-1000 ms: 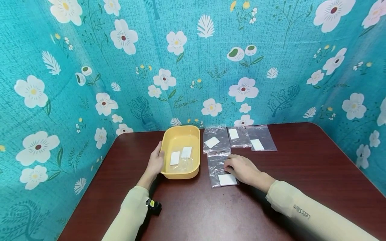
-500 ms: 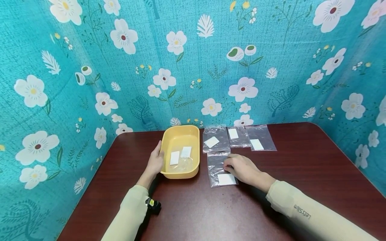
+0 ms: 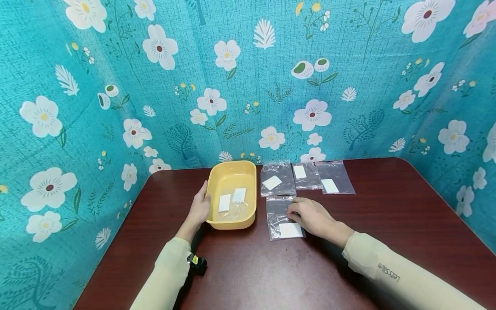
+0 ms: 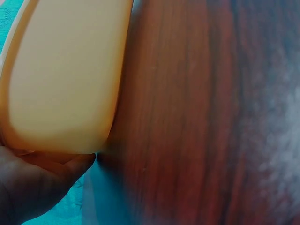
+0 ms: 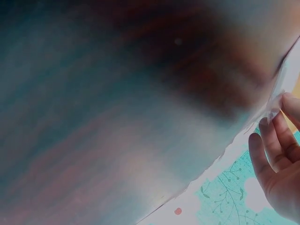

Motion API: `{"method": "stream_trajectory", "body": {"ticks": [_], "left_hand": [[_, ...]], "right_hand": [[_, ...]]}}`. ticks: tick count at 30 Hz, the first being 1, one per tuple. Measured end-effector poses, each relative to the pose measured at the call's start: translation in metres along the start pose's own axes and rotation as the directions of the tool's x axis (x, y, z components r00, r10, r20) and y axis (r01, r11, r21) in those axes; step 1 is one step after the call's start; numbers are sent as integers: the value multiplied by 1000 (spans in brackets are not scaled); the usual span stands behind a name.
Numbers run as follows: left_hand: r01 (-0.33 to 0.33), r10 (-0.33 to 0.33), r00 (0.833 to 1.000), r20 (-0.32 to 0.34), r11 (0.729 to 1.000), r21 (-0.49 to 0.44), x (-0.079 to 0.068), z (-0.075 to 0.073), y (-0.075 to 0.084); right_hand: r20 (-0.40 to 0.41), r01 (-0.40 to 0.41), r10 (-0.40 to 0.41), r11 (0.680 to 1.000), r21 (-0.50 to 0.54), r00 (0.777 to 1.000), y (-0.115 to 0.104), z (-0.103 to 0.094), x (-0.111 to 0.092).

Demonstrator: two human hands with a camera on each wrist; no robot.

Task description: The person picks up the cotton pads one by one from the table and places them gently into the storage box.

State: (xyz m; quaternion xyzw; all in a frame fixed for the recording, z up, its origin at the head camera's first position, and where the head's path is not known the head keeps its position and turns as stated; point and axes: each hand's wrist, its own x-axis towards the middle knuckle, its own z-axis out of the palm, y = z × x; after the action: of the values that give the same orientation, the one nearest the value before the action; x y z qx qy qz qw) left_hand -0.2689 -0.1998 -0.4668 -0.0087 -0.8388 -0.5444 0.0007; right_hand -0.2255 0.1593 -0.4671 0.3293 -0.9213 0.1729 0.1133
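Observation:
My left hand (image 3: 200, 206) grips the left side of a yellow plastic basin (image 3: 232, 225), which stands on the table. The left wrist view shows the basin's outer wall (image 4: 65, 79) with fingers against its lower end. Inside the basin are clear plastic bags (image 3: 236, 213) with white labels. My right hand (image 3: 310, 216) pinches the right edge of a clear zip bag (image 3: 276, 215) lying right of the basin, a white label (image 3: 290, 230) near its bottom. In the right wrist view, thumb and fingertips hold a bit of clear plastic (image 5: 273, 110).
Behind the pinched bag lie three more clear bags with white labels: left (image 3: 284, 172), middle (image 3: 311, 176) and right (image 3: 342, 172). A flowered blue curtain (image 3: 248, 94) borders the dark red wooden table (image 3: 255, 271) at the back and sides.

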Motion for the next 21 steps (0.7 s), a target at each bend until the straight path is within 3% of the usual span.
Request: {"method": "stream_trajectory", "body": {"ticks": [5, 8, 13, 21], "left_hand": [[-19, 18, 998, 61, 1000, 19, -1, 0, -8], [-4, 6, 995, 98, 1000, -17, -4, -1, -14], [11, -1, 997, 83, 993, -117, -8, -4, -13], [57, -46, 996, 77, 986, -159, -5, -2, -4]], "right_hand": [[-16, 4, -4, 1000, 5, 1000, 0, -1, -1], [-20, 11, -11, 1000, 9, 1000, -1, -2, -1], [-18, 11, -11, 1000, 9, 1000, -3, -3, -2], [-20, 25, -25, 1000, 5, 999, -1, -6, -1]]}}
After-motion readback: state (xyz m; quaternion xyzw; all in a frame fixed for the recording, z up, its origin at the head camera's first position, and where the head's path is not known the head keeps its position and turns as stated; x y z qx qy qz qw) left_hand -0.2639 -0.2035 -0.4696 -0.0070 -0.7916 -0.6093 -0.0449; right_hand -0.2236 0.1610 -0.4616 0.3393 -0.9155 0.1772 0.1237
